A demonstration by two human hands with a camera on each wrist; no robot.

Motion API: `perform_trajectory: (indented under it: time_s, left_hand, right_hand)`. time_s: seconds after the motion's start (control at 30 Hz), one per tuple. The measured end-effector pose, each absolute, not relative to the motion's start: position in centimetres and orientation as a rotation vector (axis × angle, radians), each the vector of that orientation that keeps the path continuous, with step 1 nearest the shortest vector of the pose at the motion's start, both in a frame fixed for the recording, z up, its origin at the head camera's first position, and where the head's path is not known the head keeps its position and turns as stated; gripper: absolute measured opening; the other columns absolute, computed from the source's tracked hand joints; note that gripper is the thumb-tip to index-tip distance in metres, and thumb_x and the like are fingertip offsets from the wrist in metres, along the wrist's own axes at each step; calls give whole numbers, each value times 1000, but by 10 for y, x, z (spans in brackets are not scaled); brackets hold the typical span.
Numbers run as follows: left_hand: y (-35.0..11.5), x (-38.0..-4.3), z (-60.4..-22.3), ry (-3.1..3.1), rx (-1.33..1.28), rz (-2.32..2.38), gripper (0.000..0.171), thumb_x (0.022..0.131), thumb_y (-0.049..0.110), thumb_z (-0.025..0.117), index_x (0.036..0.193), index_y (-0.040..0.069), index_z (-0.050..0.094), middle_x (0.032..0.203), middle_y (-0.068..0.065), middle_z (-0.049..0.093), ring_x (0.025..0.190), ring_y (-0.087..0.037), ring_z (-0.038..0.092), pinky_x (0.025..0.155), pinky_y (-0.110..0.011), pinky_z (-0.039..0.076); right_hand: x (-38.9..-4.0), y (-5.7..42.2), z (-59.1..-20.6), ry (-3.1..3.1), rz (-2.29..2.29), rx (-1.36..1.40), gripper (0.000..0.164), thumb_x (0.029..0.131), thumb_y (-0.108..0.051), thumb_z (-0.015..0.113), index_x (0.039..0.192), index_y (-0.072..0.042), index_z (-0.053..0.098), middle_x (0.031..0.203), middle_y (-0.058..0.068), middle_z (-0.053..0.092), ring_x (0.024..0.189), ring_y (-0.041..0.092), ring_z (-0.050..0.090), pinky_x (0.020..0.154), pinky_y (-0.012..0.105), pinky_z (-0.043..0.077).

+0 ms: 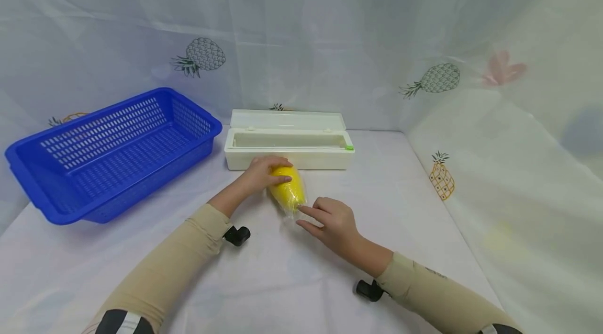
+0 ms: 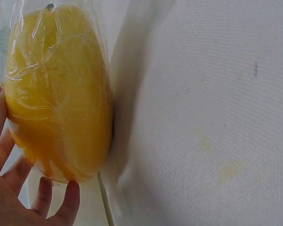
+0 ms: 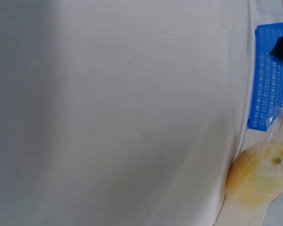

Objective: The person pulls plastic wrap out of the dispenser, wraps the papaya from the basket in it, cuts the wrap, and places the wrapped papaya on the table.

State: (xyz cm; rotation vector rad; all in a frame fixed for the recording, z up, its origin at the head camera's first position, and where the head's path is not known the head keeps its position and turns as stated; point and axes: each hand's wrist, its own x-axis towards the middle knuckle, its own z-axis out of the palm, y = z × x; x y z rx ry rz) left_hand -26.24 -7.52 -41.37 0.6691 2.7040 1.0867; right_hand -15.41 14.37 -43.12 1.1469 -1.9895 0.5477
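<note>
A yellow oval fruit [image 1: 288, 187] wrapped in clear plastic wrap [image 1: 291, 212] lies on the white cloth, its narrower end towards me. My left hand [image 1: 264, 174] grips its far end, thumb on top and fingers spread around it. Up close in the left wrist view, the wrapped fruit [image 2: 61, 94] has creased film and a small dark stem spot at one end. My right hand [image 1: 332, 224] is at the near end, its index fingertip right at the loose film and the thumb apart below. The right wrist view shows the fruit [image 3: 259, 174] but not the right hand's fingers.
Just behind the fruit stands an open white plastic box [image 1: 287, 160] with a raised lid and a green slider [image 1: 349, 147] on its rim. On the left is a large blue slotted basket [image 1: 113, 203]. A printed cloth [image 1: 320, 51] hangs behind and at the right.
</note>
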Motion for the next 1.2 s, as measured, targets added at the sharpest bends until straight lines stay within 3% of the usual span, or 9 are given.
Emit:
perform_trajectory:
  time_s: [0.17,0.43,0.67,0.8,0.9,1.03,1.2]
  left_hand:
    - [-76,-262,-411,2702,683,1075,42,91,31,71,128,14,64,143,-8,51,137,-30,36,113,-52,15]
    - [-75,-263,-411,2714,710,1057,42,91,31,71,128,15,64,142,-7,52,136,-29,37,114,-51,15]
    - [-75,-263,-412,2714,685,1065,42,90,31,71,128,15,65,142,-7,52,136,-29,37,112,-50,17]
    - [-77,-262,-412,2696,663,1084,42,90,32,71,129,17,64,143,-6,51,137,-29,35,113,-52,15]
    - [-76,-261,-411,2689,661,1094,42,90,32,71,129,17,65,143,-6,51,137,-29,35,113,-52,14]
    - [-76,-262,-411,2690,659,1093,42,90,32,71,129,17,65,143,-6,51,137,-29,35,113,-51,15]
    - [-76,-262,-411,2699,679,1088,42,89,31,72,128,16,65,142,-6,52,136,-29,36,113,-50,16]
  right_hand:
    - [-160,138,-436,-2059,657,1270,17,66,-5,89,78,-11,79,69,-3,46,60,11,41,54,18,33]
    - [-156,145,-438,-2448,1003,1266,18,75,-5,83,92,-8,80,73,-3,42,66,10,38,57,17,31]
    - [-158,157,-427,-2766,1693,825,13,78,-8,82,91,-8,79,88,9,42,84,26,44,67,29,38]
    - [-163,163,-419,-2922,1926,546,24,82,-8,78,105,-7,73,107,14,50,85,23,52,71,31,43]
    - [-165,168,-417,-3003,2061,495,31,85,-9,73,116,-6,69,119,15,56,84,22,62,74,32,50]
    - [-168,169,-420,-3024,2071,500,31,85,-7,72,116,-2,70,108,13,69,85,19,67,75,30,53]
    - [-170,167,-427,-3021,1930,475,19,83,-5,76,101,-1,75,90,5,73,80,14,67,74,26,54]
